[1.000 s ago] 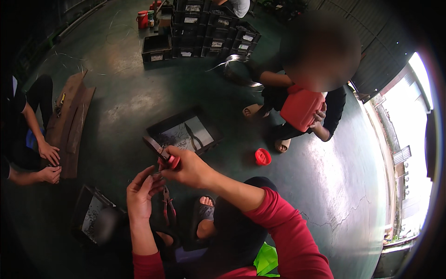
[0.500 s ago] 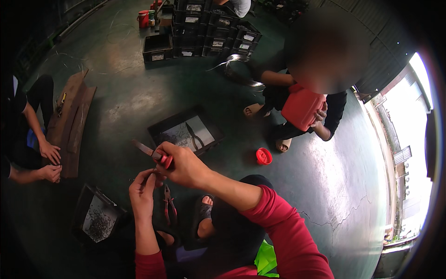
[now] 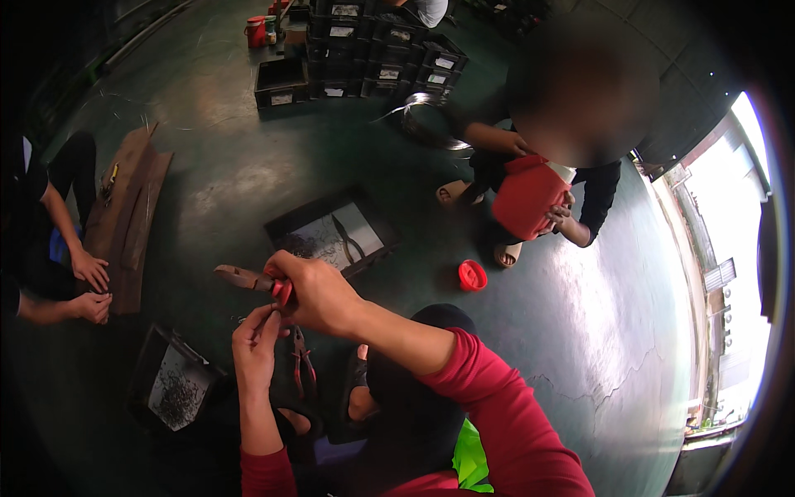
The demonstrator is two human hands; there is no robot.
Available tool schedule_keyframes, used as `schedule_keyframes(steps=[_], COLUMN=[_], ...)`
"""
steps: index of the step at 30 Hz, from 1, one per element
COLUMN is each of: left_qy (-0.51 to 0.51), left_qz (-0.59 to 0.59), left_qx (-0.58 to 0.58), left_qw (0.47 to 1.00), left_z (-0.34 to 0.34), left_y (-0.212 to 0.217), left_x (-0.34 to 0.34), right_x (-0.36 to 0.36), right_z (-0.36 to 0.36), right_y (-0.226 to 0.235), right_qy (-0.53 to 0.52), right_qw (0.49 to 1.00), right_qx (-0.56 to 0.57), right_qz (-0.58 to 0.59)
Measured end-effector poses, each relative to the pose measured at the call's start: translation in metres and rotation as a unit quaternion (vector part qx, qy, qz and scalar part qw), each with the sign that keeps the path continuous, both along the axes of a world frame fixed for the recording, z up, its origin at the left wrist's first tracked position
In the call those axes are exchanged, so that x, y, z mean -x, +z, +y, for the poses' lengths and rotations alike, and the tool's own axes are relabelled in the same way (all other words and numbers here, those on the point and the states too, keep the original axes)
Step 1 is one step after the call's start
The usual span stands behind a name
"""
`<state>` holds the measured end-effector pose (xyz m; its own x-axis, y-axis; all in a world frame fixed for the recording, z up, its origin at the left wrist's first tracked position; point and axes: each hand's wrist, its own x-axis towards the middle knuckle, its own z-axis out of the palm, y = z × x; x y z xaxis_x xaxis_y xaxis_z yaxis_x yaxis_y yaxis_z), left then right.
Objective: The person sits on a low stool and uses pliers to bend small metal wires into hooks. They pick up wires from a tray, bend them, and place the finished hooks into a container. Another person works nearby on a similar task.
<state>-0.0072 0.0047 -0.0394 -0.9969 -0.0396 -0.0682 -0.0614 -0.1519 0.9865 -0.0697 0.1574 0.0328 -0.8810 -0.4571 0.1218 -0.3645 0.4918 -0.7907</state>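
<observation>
My right hand [image 3: 316,296] is closed round red-handled pliers [image 3: 242,277], whose metal jaws point left. Just below it, my left hand [image 3: 255,352] is held in a pinch, its fingertips close to the right hand's fingers. Whatever lies in that pinch is too small to make out. Another pair of pliers [image 3: 304,370] with red handles lies beneath my hands, near my feet. Beyond my hands, a black tray [image 3: 377,263] holds small dark pieces and a dark curved tool [image 3: 348,238] on a pale sheet.
At lower left sits another black tray [image 3: 207,383] with dark bits. A seated person's hands [image 3: 91,286] are beside a wooden board [image 3: 124,224]. Opposite, a person holds a red container [image 3: 530,199] near a red cup [image 3: 472,276]. Stacked black crates [image 3: 335,62] and coiled wire [image 3: 418,124] lie farther back.
The pliers in my right hand have moved slightly left, and their jaws now lie flatter. The person opposite has lowered and tilted the red container.
</observation>
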Motion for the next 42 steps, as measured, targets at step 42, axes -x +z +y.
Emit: schedule_keyframes(steps=[42], left_qy=[-0.026], left_qz=[-0.051], left_qx=[0.032], left_qw=[0.998], left_z=[-0.026], left_y=[0.002], left_x=[0.001], right_x=[0.023], right_z=[0.009], right_y=[-0.030], right_qy=[0.036], right_qw=[0.970], right_qx=[0.066], right_qz=[-0.232])
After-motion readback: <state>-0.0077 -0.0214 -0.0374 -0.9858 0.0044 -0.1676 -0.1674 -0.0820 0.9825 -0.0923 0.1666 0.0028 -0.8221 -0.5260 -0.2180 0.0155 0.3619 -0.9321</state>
